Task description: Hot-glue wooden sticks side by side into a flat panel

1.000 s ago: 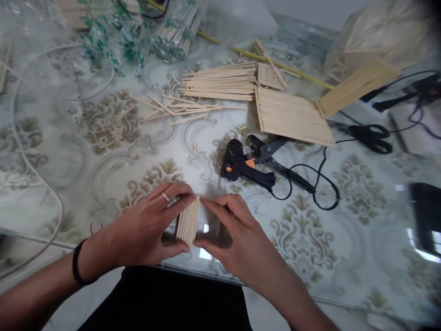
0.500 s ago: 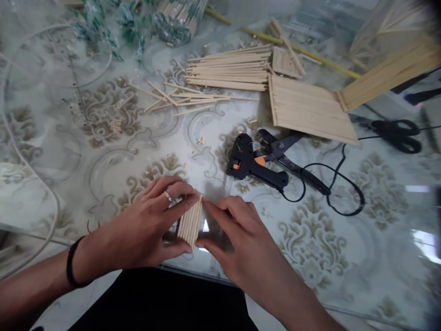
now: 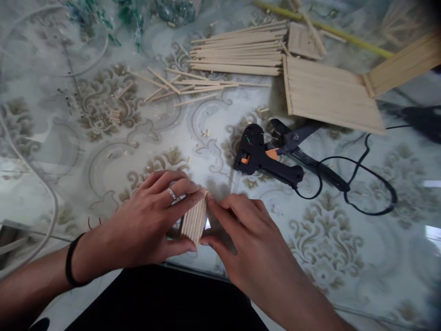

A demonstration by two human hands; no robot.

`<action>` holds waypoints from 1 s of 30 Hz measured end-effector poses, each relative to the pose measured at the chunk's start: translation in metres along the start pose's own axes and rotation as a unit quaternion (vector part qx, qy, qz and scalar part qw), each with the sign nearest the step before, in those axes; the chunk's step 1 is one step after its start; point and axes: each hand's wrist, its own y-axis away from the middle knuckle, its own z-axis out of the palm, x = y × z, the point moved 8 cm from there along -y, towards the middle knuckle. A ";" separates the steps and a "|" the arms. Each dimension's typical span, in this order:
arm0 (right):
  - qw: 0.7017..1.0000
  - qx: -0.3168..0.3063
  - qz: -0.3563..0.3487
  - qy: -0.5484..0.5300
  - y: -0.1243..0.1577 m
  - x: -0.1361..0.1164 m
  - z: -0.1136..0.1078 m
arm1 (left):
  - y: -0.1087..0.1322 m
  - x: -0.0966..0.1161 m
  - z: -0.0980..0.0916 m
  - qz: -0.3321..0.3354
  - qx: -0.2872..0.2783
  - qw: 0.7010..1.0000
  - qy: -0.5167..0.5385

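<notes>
Near the front edge of the glass table, both my hands press a small panel of glued wooden sticks (image 3: pixel 195 221) between them. My left hand (image 3: pixel 148 225), with a ring on one finger, holds the panel's left side with thumb below and fingers on its top end. My right hand (image 3: pixel 250 239) pinches the panel's right side. A black glue gun (image 3: pixel 265 161) lies just beyond my right hand, its cord looping to the right.
Black cutters (image 3: pixel 303 147) lie crossed behind the glue gun. A large stick panel (image 3: pixel 330 94), a pile of long sticks (image 3: pixel 241 53) and loose thin sticks (image 3: pixel 179 89) lie further back. A white cable (image 3: pixel 41 184) curves at the left.
My hands and the stick panel have stayed almost as they were. The camera has tilted, so the table's things have slid lower and to the right in view.
</notes>
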 end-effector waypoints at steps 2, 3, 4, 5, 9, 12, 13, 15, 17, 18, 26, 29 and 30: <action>1.000 0.008 -0.005 0.005 -0.001 -0.002 -0.001 | 0.000 0.000 0.000 0.002 -0.001 1.000 -0.003; 1.000 0.010 -0.007 0.007 -0.001 -0.002 -0.002 | 0.000 0.000 0.000 0.001 -0.002 1.000 -0.003; 1.000 0.010 -0.007 0.007 -0.001 -0.002 -0.002 | 0.000 0.001 0.000 0.001 -0.002 1.000 -0.003; 1.000 0.011 -0.007 0.006 -0.001 -0.002 -0.002 | -0.001 0.001 0.000 0.001 -0.004 1.000 -0.003; 1.000 0.011 -0.004 0.000 -0.002 0.000 -0.003 | -0.002 0.002 -0.001 0.005 -0.004 1.000 -0.008; 1.000 0.011 -0.004 -0.003 -0.002 0.001 -0.002 | -0.002 0.002 -0.001 0.005 -0.005 1.000 -0.008; 1.000 0.010 -0.003 -0.004 -0.002 0.001 -0.002 | -0.001 0.002 0.000 0.005 -0.006 1.000 -0.009; 1.000 0.009 -0.002 -0.005 -0.002 0.001 -0.002 | -0.001 0.002 0.000 0.007 -0.005 1.000 -0.013; 1.000 0.010 -0.002 -0.005 -0.002 0.001 -0.002 | 0.000 0.002 0.000 0.014 -0.001 1.000 -0.017; 1.000 0.010 -0.003 -0.005 -0.002 0.001 -0.002 | 0.000 0.002 0.000 0.016 0.000 1.000 -0.018; 1.000 0.015 -0.005 -0.004 -0.002 0.000 -0.003 | 0.003 0.002 0.001 0.014 -0.005 1.000 -0.024; 1.000 0.020 -0.002 -0.006 -0.002 0.001 -0.003 | 0.004 0.001 0.001 0.009 -0.005 1.000 -0.021; 1.000 0.022 -0.002 -0.007 -0.002 0.000 -0.003 | 0.004 0.001 0.001 0.008 -0.004 1.000 -0.019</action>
